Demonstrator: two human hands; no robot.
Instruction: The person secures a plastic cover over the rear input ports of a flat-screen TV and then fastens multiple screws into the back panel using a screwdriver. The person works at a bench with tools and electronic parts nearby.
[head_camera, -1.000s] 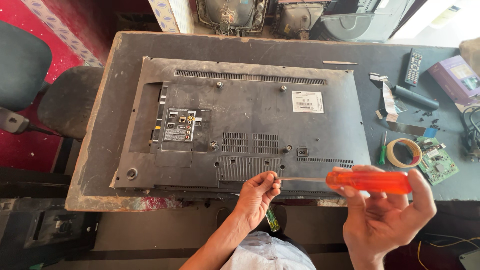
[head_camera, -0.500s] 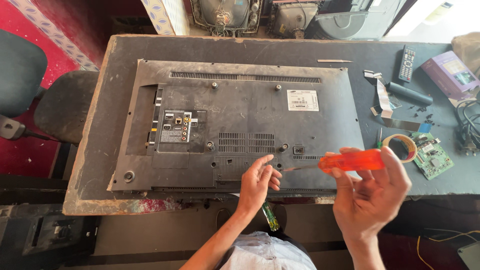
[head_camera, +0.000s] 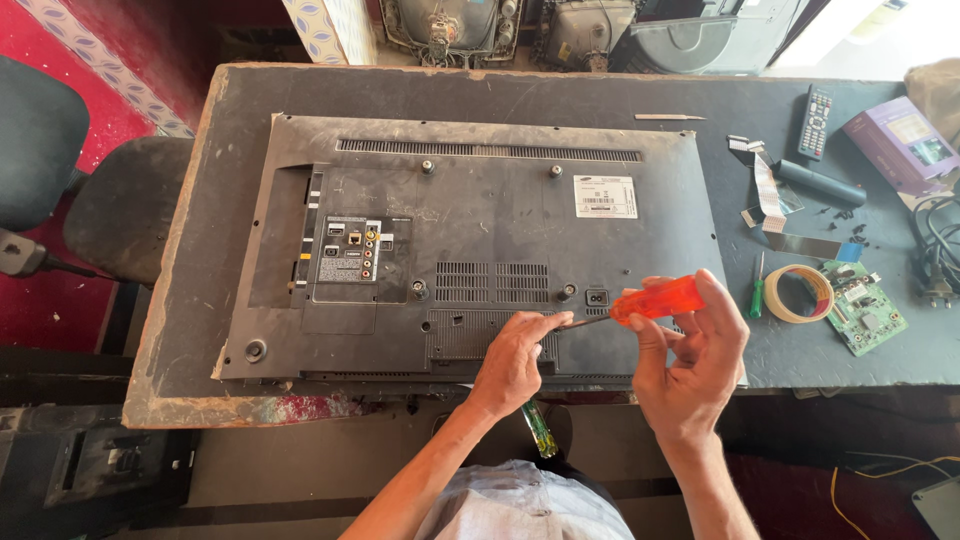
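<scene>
Flat-screen TV (head_camera: 470, 240) lies face down on the dark bench (head_camera: 200, 220), back panel up; right hand (head_camera: 690, 355) holds an orange-handled screwdriver (head_camera: 655, 300) near-horizontal just above the TV's lower edge, fingers curled round the handle, thumb and forefinger pinching it; shaft points left to the left hand (head_camera: 515, 350), whose fingers are pressed together pinching the tip, possibly a small screw there but too small to tell; left hand rests on the TV's lower vent area, just below the round power socket; compared with a second ago the screwdriver handle has tilted up a little and moved left, closer to the TV's lower middle, and the left hand has slid right along the TV's bottom edge to meet the tip; judged from that, the tool is being readied or loaded at the tip rather than driven into the panel; a green-handled tool (head_camera: 538, 430) pokes out below the TV's near edge, by the person's lap; right of the TV: a small green screwdriver (head_camera: 757, 295), a tape roll (head_camera: 800, 293), a green circuit board (head_camera: 865, 315), a flat ribbon cable (head_camera: 765, 190), a remote control (head_camera: 817, 120), a purple box (head_camera: 900, 140); screws visible on the TV's back panel near its top vent.
</scene>
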